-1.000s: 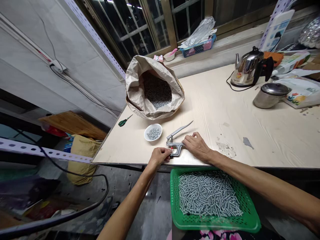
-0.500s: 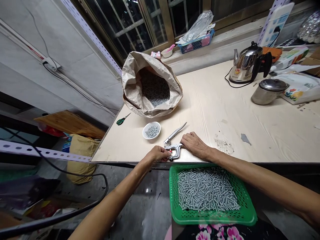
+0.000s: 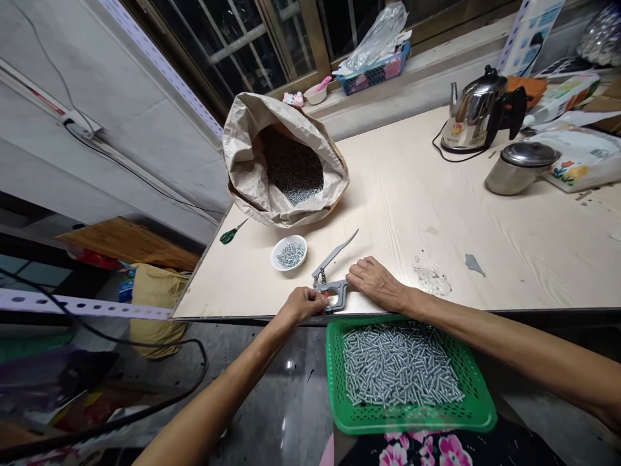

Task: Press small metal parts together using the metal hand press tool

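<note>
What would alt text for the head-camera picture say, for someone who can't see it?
Two bare hands meet a grey hand press on a pale table: the left hand with fingertips near its red part, the right hand at its other side. A green basket of screws sits by the near edge; beyond are a bowl, sack and scissors.

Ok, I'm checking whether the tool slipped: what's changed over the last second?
The grey tool has shifted slightly toward the near edge of the table, the left hand and right hand moving with it. Nothing was visibly taken hold of or let go. The white bowl, scissors and sack stayed put.
</note>
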Demonstrator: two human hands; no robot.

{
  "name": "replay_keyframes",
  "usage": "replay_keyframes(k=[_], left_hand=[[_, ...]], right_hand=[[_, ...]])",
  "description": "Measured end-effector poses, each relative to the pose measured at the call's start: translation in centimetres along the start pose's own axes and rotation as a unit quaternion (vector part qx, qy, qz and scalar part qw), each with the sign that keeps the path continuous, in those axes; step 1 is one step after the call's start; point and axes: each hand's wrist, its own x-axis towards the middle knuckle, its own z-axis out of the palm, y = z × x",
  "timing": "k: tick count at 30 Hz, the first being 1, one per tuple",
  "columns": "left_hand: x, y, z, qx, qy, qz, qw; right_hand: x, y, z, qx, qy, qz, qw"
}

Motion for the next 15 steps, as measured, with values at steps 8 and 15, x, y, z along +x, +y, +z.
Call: replay_keyframes(k=[8, 15], left_hand=[[0.0, 0.1, 0.5, -0.048, 0.010, -0.023, 0.999], [0.4, 1.0, 0.3, -0.078, -0.019, -0.068, 0.994]], right_hand=[[0.0, 0.3, -0.4, 0.066, -0.061, 0.044, 0.995], [0.8, 4.1, -1.3, 0.144, -0.122, 0.071, 0.979]])
